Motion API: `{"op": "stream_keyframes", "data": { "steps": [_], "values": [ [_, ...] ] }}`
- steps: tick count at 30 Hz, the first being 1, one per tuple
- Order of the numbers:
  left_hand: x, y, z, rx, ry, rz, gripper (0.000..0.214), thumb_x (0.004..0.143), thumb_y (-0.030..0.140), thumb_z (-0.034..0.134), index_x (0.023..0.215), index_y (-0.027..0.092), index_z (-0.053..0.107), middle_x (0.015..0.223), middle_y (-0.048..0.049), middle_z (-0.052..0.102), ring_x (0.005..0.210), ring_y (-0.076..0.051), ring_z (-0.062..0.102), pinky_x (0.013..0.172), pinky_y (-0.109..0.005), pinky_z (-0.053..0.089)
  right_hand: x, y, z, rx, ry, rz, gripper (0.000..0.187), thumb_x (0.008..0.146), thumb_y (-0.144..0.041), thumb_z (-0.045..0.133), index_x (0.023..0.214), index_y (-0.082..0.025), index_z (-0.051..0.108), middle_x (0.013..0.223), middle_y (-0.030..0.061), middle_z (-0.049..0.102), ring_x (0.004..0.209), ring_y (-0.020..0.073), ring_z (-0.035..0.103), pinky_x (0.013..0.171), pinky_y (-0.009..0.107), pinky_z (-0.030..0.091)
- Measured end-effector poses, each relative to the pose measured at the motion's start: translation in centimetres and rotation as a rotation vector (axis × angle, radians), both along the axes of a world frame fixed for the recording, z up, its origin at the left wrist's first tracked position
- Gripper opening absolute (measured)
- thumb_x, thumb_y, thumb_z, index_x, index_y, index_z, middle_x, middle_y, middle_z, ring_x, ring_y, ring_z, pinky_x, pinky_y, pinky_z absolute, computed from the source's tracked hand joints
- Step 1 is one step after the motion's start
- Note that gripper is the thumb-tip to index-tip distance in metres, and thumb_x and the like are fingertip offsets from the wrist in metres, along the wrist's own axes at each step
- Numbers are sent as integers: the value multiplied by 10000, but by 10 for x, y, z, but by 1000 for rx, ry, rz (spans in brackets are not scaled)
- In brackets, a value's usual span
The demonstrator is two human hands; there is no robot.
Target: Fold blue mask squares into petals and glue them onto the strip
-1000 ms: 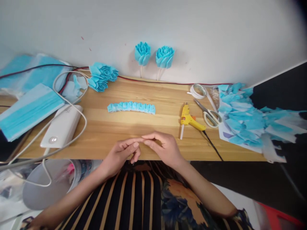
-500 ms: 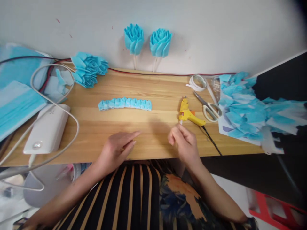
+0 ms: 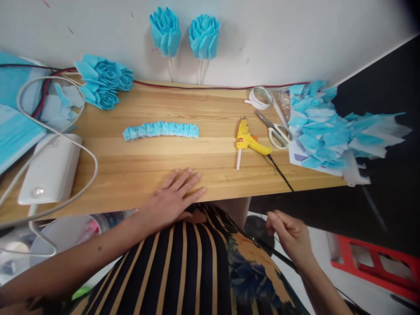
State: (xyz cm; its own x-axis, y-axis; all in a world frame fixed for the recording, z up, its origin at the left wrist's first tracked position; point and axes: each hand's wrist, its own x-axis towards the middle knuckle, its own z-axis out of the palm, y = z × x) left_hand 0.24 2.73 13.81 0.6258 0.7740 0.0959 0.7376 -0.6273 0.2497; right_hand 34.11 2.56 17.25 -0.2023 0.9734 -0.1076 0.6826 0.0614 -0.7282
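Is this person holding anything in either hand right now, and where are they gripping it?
The left hand lies flat and empty on the wooden table. The right hand, below the table edge, has pinched fingers; whether it grips anything cannot be told.

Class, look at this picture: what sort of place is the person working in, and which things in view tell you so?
Probably a home craft desk: a wooden table against a wall holds a yellow glue gun, scissors and finished blue paper flowers.

A light wooden bench (image 3: 138,166) with visible grain runs across the view, its far edge against a plain white wall (image 3: 295,39) carrying a few small marks. To the right the surround turns black — below it, pale floor (image 3: 357,288) and a red frame (image 3: 377,269). Lighting is soft and even.
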Motion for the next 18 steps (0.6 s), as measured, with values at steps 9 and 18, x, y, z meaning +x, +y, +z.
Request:
{"op": "stream_keyframes", "data": {
  "steps": [9, 18],
  "values": [
    [63, 2, -14, -43, -333, -605, 400, 1010, 99, 388, 1338, 184, 598, 1218, -98, 725, 1132, -182, 675, 1002, -296, 509, -22, -1, 11, -5, 240, 54, 475, 984, -399, 496, 577, -187, 617, 552, 8, 617, 534, 128, 581, 549, 246, 441],
    [16, -25, -88, -690, -684, -121, 551, 1012, 257, 438, 1550, 229, 322, 1277, -112, 702, 1189, -187, 657, 968, -340, 532, -70, -3, -87, -293, 311, 402, 442, 983, -457, 511, 1330, -202, 611, 1191, 104, 744, 1109, 211, 705, 934, 360, 562]
  ]
}}
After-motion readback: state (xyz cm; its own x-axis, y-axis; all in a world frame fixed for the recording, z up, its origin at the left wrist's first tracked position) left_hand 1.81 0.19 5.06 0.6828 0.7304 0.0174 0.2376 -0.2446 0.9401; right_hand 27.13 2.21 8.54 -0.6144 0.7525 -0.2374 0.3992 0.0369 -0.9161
